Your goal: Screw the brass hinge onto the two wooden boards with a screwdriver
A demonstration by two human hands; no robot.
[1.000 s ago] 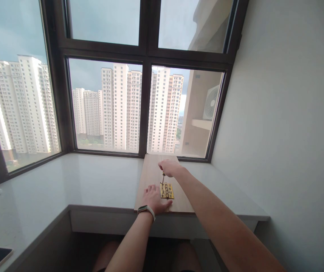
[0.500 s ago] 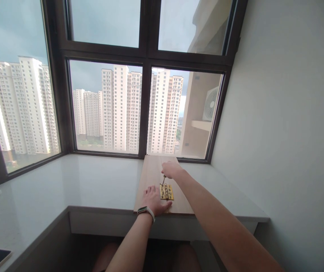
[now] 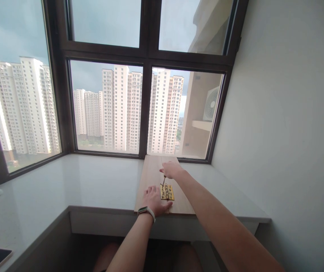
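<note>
Turned a little and shifted slightly rightward since a second ago: right hand [image 3: 172, 169], with the thin metal tool [image 3: 164, 180] in its grip now leaning more. Unmoved on the wood: left hand [image 3: 153, 199] and gold-coloured hinge [image 3: 167, 192].

Lying flat and opened out on the wooden board [image 3: 150, 172], just right of the left hand and closer to the board's near end than to its far one: the hinge. Running from the person's side toward the window [image 3: 146, 56]: its barrel, along a seam in the board, with one leaf to either side. Dotted with small dark marks on both leaves, too small to tell as holes or screws.

Closed around the upper part of the tool: right hand, handle mostly hidden in the fist. Slanting steeply along its long axis, tip down at the far part of the left leaf, upper end toward the window and slightly right: the tool. Too small to make out: exact contact at the tip.

Open and flat on the board, fingers pointing windowward, thumb stretched rightward just below the hinge's near edge: left hand, with a pale-strapped watch [image 3: 142, 209] on the wrist. Beneath the board: white bench [image 3: 105, 181].
</note>
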